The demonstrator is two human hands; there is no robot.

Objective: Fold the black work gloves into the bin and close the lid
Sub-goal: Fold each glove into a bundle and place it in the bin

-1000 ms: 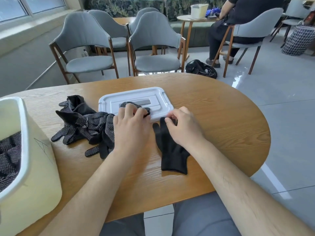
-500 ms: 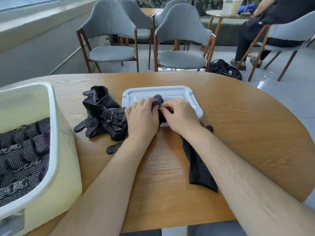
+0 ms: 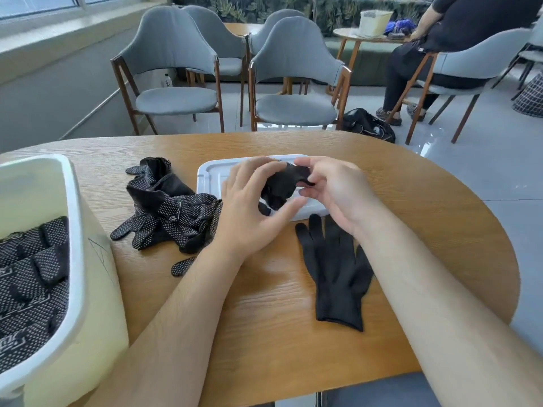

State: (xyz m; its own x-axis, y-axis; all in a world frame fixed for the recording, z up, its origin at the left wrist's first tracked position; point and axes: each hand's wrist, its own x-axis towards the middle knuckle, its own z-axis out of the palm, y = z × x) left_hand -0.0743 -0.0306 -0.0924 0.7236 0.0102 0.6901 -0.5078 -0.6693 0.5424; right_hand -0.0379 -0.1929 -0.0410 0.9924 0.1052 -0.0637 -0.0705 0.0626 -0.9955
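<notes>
Head cam: L hand (image 3: 249,214) & R hand (image 3: 338,192) holding bunched black knit work glove (image 3: 283,183), fingers curling round it, above white plastic lid (image 3: 213,179) at 12 o'clock. Folding step, prob. Next move calling for finishing fold, then carrying to cream plastic bin (image 3: 76,230) at 9 o'clock.

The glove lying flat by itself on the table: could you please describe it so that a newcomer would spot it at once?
On the round wooden table, look nearer the person than the white lid. The glove lies there flat, its fingers toward the lid. Unlike the crumpled white-dotted pile to its left, it is plain black and spread out alone.
</notes>
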